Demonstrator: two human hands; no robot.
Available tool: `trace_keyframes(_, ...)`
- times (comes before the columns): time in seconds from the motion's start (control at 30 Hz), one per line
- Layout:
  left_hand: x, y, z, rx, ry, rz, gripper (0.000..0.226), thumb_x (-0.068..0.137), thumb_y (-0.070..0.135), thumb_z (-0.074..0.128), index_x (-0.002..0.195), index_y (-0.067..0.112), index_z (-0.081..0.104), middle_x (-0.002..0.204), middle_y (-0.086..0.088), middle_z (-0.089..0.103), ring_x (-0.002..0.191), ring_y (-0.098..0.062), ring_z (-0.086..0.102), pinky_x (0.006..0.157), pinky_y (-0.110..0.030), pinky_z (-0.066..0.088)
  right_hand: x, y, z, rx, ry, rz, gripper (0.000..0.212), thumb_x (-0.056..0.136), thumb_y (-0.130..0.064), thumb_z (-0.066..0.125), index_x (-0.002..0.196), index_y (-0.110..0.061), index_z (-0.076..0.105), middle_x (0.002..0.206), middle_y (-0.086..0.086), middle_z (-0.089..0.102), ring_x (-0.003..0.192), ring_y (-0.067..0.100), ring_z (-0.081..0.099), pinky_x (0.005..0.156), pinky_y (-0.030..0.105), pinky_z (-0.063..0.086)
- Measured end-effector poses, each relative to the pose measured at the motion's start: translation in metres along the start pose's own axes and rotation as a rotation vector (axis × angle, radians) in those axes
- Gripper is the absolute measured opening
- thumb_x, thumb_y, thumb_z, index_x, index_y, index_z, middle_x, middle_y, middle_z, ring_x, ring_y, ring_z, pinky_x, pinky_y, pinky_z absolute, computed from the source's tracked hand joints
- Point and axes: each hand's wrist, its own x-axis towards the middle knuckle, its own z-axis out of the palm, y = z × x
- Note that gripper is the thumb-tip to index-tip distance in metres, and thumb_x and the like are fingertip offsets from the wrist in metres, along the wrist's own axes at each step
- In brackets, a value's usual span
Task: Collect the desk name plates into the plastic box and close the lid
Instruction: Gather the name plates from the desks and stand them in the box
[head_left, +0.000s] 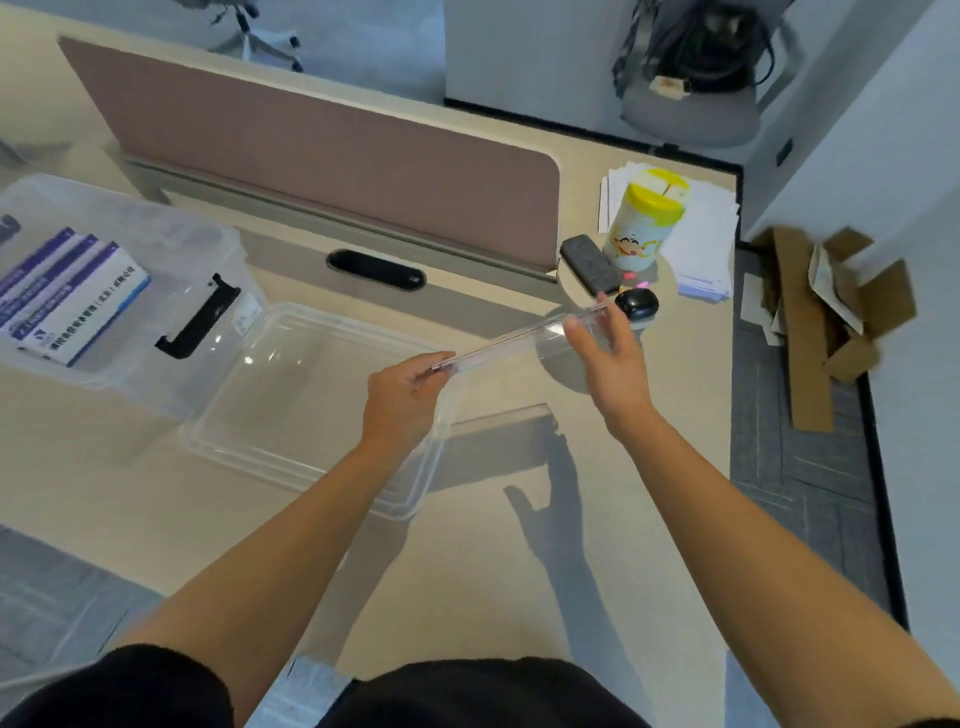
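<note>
Name plate (519, 338), clear and seen edge-on at the frame's middle, is held off the desk (467, 582) by both ends. The left hand (405, 395) pinches its lower-left end, and the right hand (608, 358) clasps the upper-right end between thumb and fingers, probably to keep it level. Beneath lies the lid (311, 405), set aside so the box (171, 270) at the left edge is open for loading.

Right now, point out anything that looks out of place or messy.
Torn brown cardboard pieces lie scattered on the grey carpet right of the beige desk. The white paper stack behind the yellow-lidded canister is fanned unevenly.
</note>
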Motion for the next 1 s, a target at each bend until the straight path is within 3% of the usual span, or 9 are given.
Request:
trace_keyframes(0.23,-0.040,0.018,-0.051,-0.212,0.067,0.038,0.021,0.090,0.015,0.069,0.110,0.014,0.075,0.097,0.010,0.075,0.089,-0.007,0.069,0.078,-0.016,0.052,-0.053,-0.069,0.038,0.137,0.011,-0.167,0.067,0.083,-0.054,0.070,0.144,-0.041,0.044,0.145,-0.004,0.041,0.130,0.013,0.044,0.113,0.042,0.040)
trace_keyframes(0.33,-0.069,0.027,-0.069,-0.201,0.073,0.086,0.022,0.091,0.016,0.068,0.112,0.017,0.075,0.098,0.012,0.076,0.089,-0.006,0.070,0.080,-0.020,0.053,-0.076,-0.087,0.057,0.160,-0.014,-0.205,0.071,0.068,-0.068,0.073,0.131,-0.060,0.041,0.142,-0.011,0.033,0.134,0.018,0.040,0.110,0.054,0.040)
trace_keyframes(0.4,-0.089,0.035,-0.078,-0.186,0.091,0.106,0.022,0.090,0.016,0.069,0.112,0.018,0.075,0.098,0.012,0.076,0.085,-0.004,0.069,0.077,-0.020,0.052,-0.088,-0.091,0.064,0.185,-0.025,-0.237,0.063,0.072,-0.061,0.075,0.124,-0.063,0.040,0.135,-0.012,0.031,0.135,0.020,0.038,0.110,0.054,0.039)
trace_keyframes(0.5,-0.127,0.049,-0.087,-0.210,0.103,0.084,0.023,0.086,0.012,0.072,0.109,0.018,0.076,0.097,0.011,0.076,0.082,0.000,0.068,0.078,-0.018,0.050,-0.102,-0.094,0.067,0.200,-0.029,-0.314,0.061,0.084,-0.043,0.073,0.135,-0.048,0.041,0.132,-0.012,0.030,0.128,0.012,0.038,0.112,0.039,0.037)
trace_keyframes(0.6,-0.160,0.058,-0.100,-0.179,0.041,0.055,0.028,0.080,0.013,0.079,0.105,0.024,0.076,0.099,0.011,0.076,0.087,-0.004,0.071,0.088,-0.027,0.055,-0.115,-0.096,0.072,0.232,-0.123,-0.278,0.058,0.082,-0.042,0.074,0.133,-0.051,0.047,0.140,-0.009,0.035,0.126,0.014,0.043,0.105,0.051,0.046)
trace_keyframes(0.7,-0.179,0.055,-0.123,-0.021,-0.039,0.098,0.046,0.074,0.036,0.082,0.117,0.028,0.070,0.111,0.014,0.072,0.102,-0.003,0.067,0.098,-0.032,0.052,-0.133,-0.103,0.082,0.212,-0.266,-0.259,0.054,0.079,-0.044,0.075,0.124,-0.057,0.050,0.146,-0.004,0.037,0.131,0.023,0.044,0.100,0.058,0.048)
trace_keyframes(0.8,-0.190,0.043,-0.150,-0.040,-0.129,0.054,0.073,0.070,0.062,0.075,0.135,0.042,0.047,0.132,0.013,0.055,0.122,-0.002,0.053,0.104,-0.029,0.045,-0.151,-0.115,0.102,0.215,-0.394,-0.286,0.048,0.080,-0.039,0.074,0.120,-0.055,0.053,0.146,-0.005,0.039,0.133,0.026,0.043,0.090,0.048,0.053)
trace_keyframes(0.9,-0.193,0.025,-0.181,-0.027,-0.192,0.023,0.090,0.067,0.055,0.083,0.141,0.053,0.032,0.146,0.011,0.039,0.129,-0.006,0.044,0.106,-0.028,0.039,-0.168,-0.128,0.133,0.183,-0.474,-0.297,0.043,0.082,-0.037,0.071,0.116,-0.057,0.054,0.143,-0.003,0.041,0.128,0.027,0.047,0.089,0.052,0.053)
trace_keyframes(1.0,-0.192,0.006,-0.220,-0.027,-0.191,0.075,0.094,0.066,0.041,0.088,0.141,0.055,0.033,0.146,0.014,0.044,0.126,-0.007,0.051,0.105,-0.027,0.043,-0.182,-0.140,0.173,0.150,-0.559,-0.278,0.043,0.085,-0.039,0.069,0.120,-0.057,0.052,0.143,-0.005,0.044,0.126,0.023,0.050,0.090,0.054,0.054)
